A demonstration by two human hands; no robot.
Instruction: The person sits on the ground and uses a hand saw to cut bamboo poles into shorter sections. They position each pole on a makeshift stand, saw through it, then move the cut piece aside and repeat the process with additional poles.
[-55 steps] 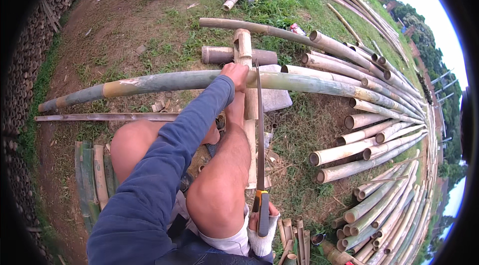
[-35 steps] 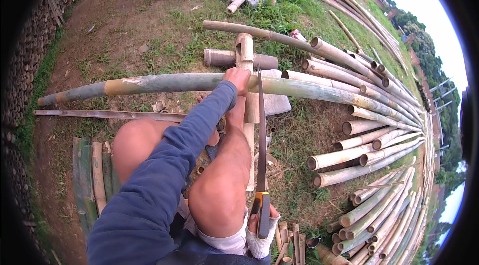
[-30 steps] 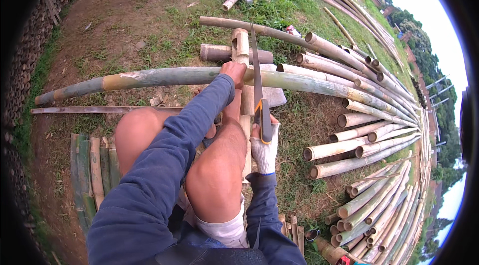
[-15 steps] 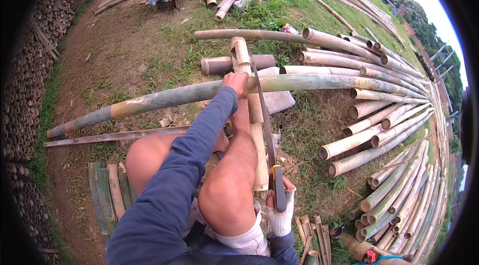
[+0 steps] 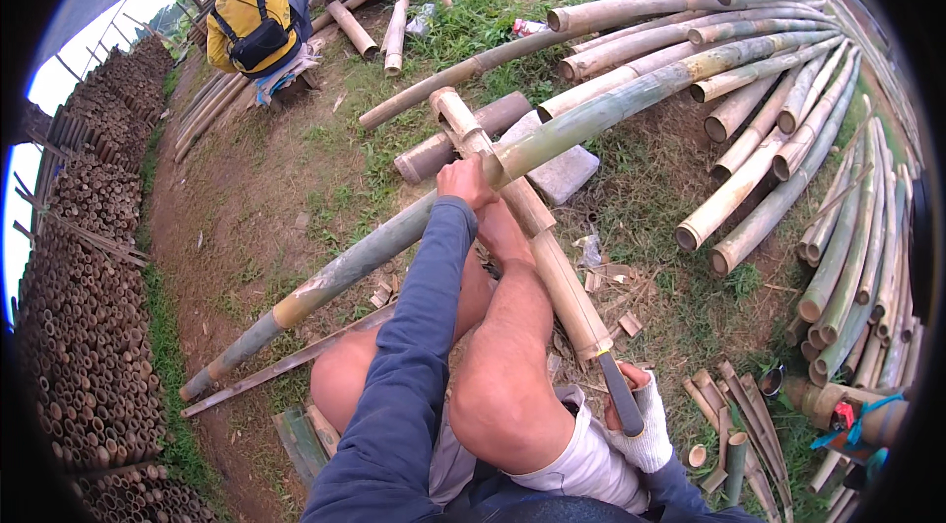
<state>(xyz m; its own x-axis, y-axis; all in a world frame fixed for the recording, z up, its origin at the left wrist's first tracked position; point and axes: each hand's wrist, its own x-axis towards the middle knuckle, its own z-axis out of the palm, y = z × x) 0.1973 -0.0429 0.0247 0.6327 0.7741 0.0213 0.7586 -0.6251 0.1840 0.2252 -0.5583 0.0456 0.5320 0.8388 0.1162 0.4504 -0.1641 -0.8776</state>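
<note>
A long green-grey bamboo pole (image 5: 365,253) slants across in front of me. It rests on a lighter bamboo piece (image 5: 567,296) that runs toward my knees. Closed over the pole, my left hand (image 5: 469,181) presses it close to the crossing. My right hand (image 5: 642,424), in a white glove with bare fingertips, grips a handsaw by its dark handle (image 5: 621,393) with a yellow part. The saw's blade cannot be made out now; the handle sits at the near end of the lighter bamboo piece.
Cut bamboo poles (image 5: 778,119) lie fanned out at the right. Bamboo stacks (image 5: 89,356) rise at the left. A person in a yellow top (image 5: 251,21) sits at the far left. A pale block (image 5: 564,176) lies beyond the crossing, with bamboo strips (image 5: 734,415) near my right hand.
The view has swung, bringing the seated person further into the picture. The saw blade, plain to see before, no longer shows. My left hand stays on the pole, my right on the saw handle.
</note>
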